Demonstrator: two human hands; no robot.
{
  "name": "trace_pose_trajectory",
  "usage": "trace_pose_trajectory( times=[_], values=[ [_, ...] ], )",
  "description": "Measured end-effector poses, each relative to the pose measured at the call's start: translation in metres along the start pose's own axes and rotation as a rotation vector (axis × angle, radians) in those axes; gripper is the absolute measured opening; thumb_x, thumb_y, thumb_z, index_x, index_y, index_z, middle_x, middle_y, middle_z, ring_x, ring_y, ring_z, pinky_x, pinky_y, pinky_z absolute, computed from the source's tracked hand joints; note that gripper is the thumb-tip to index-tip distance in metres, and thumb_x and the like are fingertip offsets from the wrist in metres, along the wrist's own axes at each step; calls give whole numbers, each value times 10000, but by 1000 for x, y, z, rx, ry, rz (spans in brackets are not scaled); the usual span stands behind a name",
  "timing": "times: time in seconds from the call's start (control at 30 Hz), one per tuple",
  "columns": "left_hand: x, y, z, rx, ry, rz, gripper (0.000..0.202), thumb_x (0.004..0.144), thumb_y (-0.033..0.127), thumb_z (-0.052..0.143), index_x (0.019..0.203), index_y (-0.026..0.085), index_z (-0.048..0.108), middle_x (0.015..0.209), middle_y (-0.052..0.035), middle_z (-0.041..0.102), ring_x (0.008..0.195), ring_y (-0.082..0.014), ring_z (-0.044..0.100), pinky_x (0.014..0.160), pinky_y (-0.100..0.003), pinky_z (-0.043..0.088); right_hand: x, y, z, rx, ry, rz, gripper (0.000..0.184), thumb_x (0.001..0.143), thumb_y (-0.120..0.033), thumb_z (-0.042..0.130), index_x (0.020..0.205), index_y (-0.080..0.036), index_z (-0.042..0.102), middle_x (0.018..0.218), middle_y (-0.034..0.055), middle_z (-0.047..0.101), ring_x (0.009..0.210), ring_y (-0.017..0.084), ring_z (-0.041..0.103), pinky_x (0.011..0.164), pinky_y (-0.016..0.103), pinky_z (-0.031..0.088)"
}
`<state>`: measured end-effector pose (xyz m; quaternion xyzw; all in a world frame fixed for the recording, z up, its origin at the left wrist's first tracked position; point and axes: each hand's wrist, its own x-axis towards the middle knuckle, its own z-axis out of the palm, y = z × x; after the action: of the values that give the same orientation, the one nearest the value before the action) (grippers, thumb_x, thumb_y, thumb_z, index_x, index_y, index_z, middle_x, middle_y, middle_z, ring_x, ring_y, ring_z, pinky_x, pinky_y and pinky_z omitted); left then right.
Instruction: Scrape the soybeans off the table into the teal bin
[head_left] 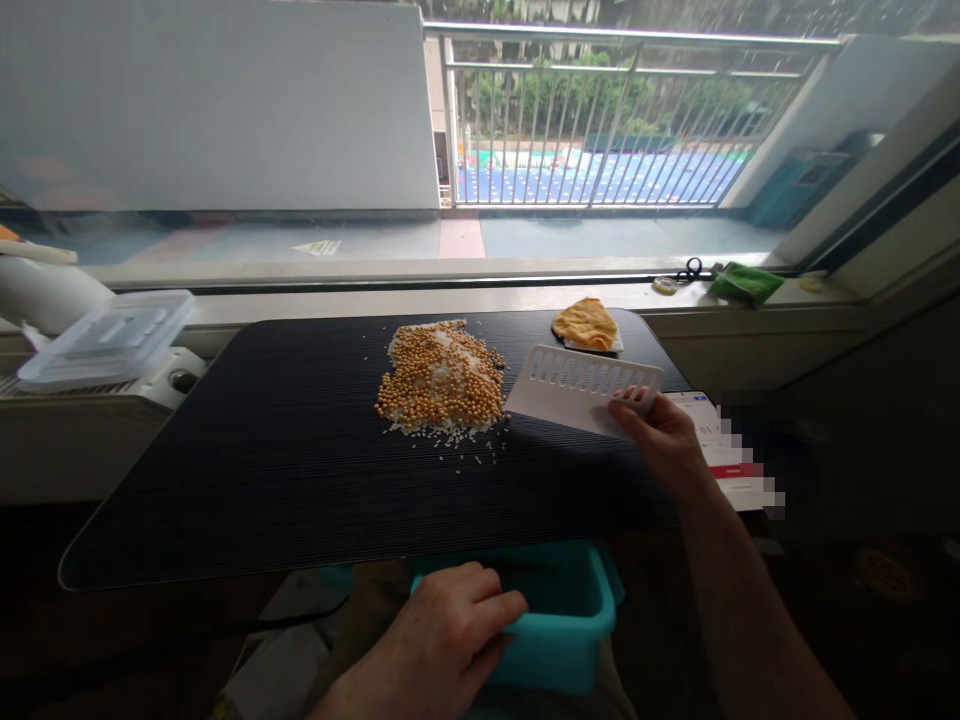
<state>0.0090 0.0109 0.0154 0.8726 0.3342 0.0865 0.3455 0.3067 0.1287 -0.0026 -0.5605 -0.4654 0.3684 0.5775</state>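
A heap of yellow soybeans mixed with white rice grains (442, 382) lies on the black ribbed mat (262, 470) near its far middle. My right hand (664, 440) is closed on a white slotted plastic scraper (577, 387), whose left edge rests just right of the heap. My left hand (442, 640) grips the near rim of a teal plastic bin (577, 610) held below the mat's front edge.
A yellow cloth (586, 324) lies at the mat's far right. A clear plastic lid (109, 335) rests on a white appliance at the left. A phone (720, 450) sits right of my hand. Scissors (688, 270) and a green cloth (746, 283) lie on the window sill.
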Motion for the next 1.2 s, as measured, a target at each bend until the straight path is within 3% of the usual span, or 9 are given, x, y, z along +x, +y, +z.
trace_pose_trajectory(
  times=[0.43, 0.7, 0.9, 1.07, 1.2],
  values=[
    [3, 0, 1, -13, 37, 18, 233, 883, 18, 631, 1043, 187, 623, 906, -15, 592, 825, -192, 573, 719, -277, 431, -21, -6, -25, -116, 9, 113, 306, 662, -481, 835, 832, -252, 726, 865, -2, 692, 873, 195, 628, 857, 344, 516],
    [3, -2, 4, 7, 38, 26, 223, 878, 28, 624, 1036, 186, 620, 901, -20, 585, 807, -193, 572, 678, -278, 417, -50, -25, -53, -90, -304, 345, 334, 644, -472, 850, 872, -238, 775, 905, 64, 760, 857, 250, 684, 767, 355, 565],
    [4, 0, 2, -5, 34, 25, 244, 884, 24, 615, 1054, 199, 615, 910, -11, 594, 830, -193, 573, 720, -280, 432, -29, -13, -29, -65, 57, 159, 332, 622, -477, 860, 827, -248, 735, 834, 0, 707, 827, 182, 635, 798, 308, 526],
    [0, 1, 1, -20, 40, 0, 241, 871, 16, 627, 1023, 203, 623, 895, -3, 589, 823, -186, 566, 719, -269, 436, -8, -8, -1, 2, 70, 80, 335, 637, -465, 847, 804, -229, 677, 829, -8, 668, 836, 179, 615, 777, 310, 521],
    [-4, 0, 1, -11, 42, -11, 264, 861, 6, 637, 1039, 200, 627, 889, -3, 589, 819, -186, 562, 709, -269, 429, -2, -7, 7, 11, 58, 82, 340, 644, -444, 848, 818, -221, 659, 816, -13, 654, 817, 170, 604, 766, 305, 518]
  ],
)
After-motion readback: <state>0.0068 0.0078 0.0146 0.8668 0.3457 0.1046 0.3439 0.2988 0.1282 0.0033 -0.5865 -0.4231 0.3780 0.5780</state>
